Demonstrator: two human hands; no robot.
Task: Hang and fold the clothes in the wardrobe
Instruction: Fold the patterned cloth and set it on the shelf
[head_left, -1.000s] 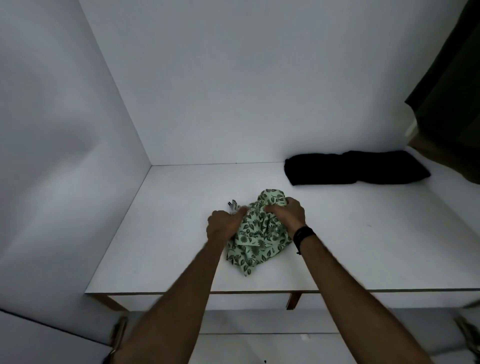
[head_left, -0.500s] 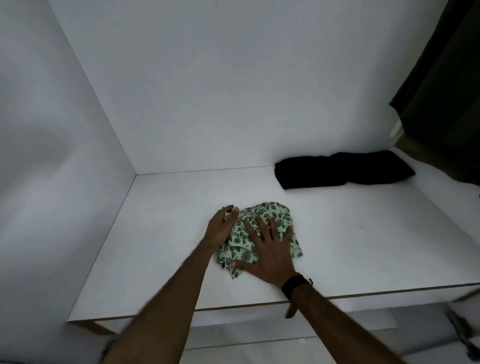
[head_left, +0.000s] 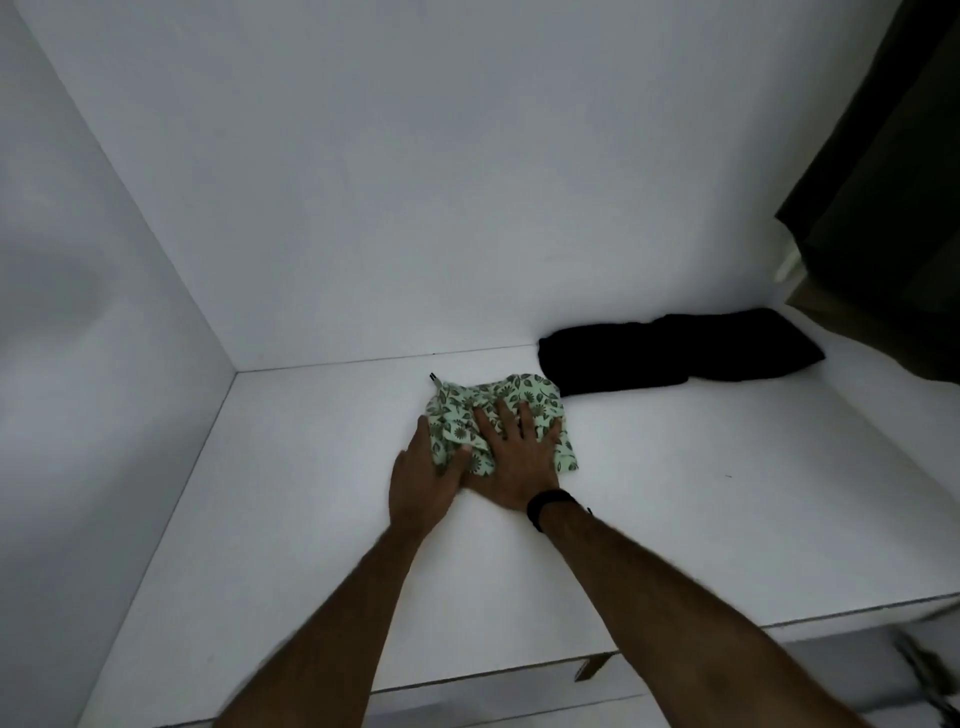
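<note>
So this is the inside of a white wardrobe, plain white walls all round and a wide white shelf (head_left: 675, 519) under my arms. Closest to me, my right hand (head_left: 519, 462) lies flat with the fingers spread, palm pressing down on the green leaf-print garment (head_left: 524, 397). There's a black band (head_left: 550, 504) on that wrist. My left hand (head_left: 423, 480) sits just beside it, on the garment's left edge, thumb over the cloth; can't really tell if the fingers are tucked under it. The garment is a small bundle toward the back of the shelf. Just past it, touching its far right corner or nearly so, a folded black garment (head_left: 675, 353) lies against the back wall. Dark clothing (head_left: 893, 208) hangs at the far right.
</note>
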